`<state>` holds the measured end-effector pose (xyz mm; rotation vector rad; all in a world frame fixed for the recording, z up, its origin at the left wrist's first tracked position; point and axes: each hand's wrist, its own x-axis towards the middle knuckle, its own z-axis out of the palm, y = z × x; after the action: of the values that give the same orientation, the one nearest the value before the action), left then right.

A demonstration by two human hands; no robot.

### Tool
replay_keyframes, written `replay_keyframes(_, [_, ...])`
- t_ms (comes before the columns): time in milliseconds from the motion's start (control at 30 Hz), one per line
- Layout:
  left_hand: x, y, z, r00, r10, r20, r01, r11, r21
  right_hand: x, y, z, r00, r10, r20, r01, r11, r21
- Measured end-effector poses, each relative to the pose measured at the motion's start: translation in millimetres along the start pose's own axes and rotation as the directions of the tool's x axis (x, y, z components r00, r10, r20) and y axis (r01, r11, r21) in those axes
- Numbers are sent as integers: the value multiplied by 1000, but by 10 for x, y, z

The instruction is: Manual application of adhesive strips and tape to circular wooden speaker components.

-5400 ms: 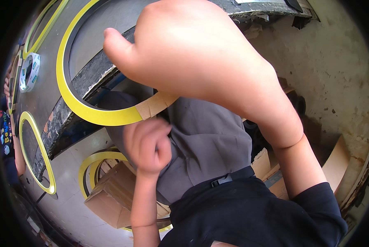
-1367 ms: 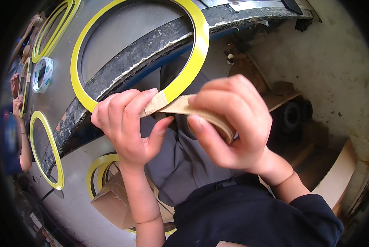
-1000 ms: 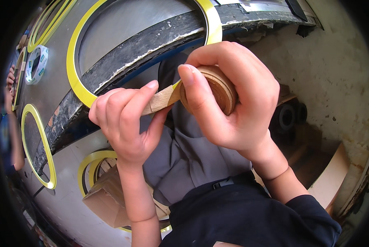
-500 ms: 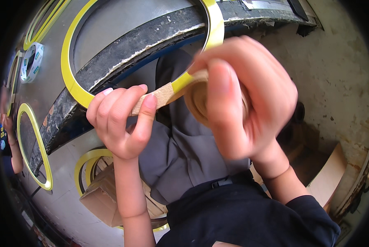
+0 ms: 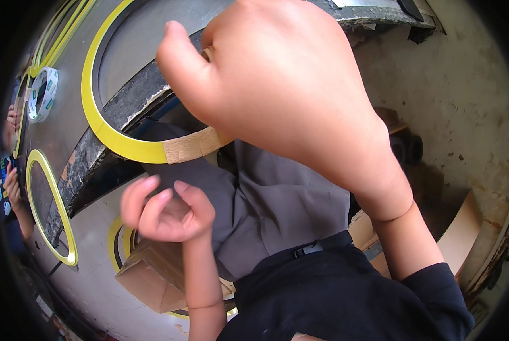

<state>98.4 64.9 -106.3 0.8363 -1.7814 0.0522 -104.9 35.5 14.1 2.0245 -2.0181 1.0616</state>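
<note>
A large yellow ring (image 5: 98,116) reaches over the worktable's edge, with tan crepe-like tape (image 5: 193,146) wrapped round its near side. Above that taped stretch is my right hand (image 5: 283,85), closed, its back toward the view and its thumb stuck out to the left. It grips the roll of tan tape (image 5: 208,54); only a sliver shows, the rest hidden by the hand. My left hand (image 5: 169,211) hangs below the ring, off it, palm up. Its fingers are loosely curled, apart from the thumb and slightly blurred, with nothing visible in them.
On the grey table (image 5: 67,96) stands a white tape roll (image 5: 42,95). A yellow oval ring (image 5: 67,244) leans at the table's edge, and more yellow strips (image 5: 61,40) lie farther back. Another person's hand (image 5: 13,184) shows far left. A cardboard box (image 5: 152,278) sits below.
My left hand has let go of the ring and dropped lower. My right hand has swung up and left over the ring with the tape roll, and the taped stretch now shows.
</note>
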Motion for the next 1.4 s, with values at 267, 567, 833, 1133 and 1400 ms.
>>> replay_keyframes(267, [168, 570, 445, 584, -582, 566, 479, -316, -819, -1, -59, 9, 997, -40, -73, 40, 999, -4])
replay_keyframes(567, [84, 452, 481, 625, -582, 520, 566, -121, -816, -19, -59, 47, 984, -55, -167, 55, 998, -5])
replay_keyframes(833, [119, 440, 511, 651, -505, 567, 551, -199, -810, -1, 41, 79, 974, -72, -216, 61, 997, -56])
replay_keyframes(1133, [-41, 148, 623, 695, -156, 702, 391, -738, -550, 197, -85, -204, 939, 134, 318, -133, 991, -23])
replay_keyframes(1400, [131, 43, 784, 630, 1, 776, 402, -856, -326, 12, -76, 288, 977, 54, -204, -96, 974, -205])
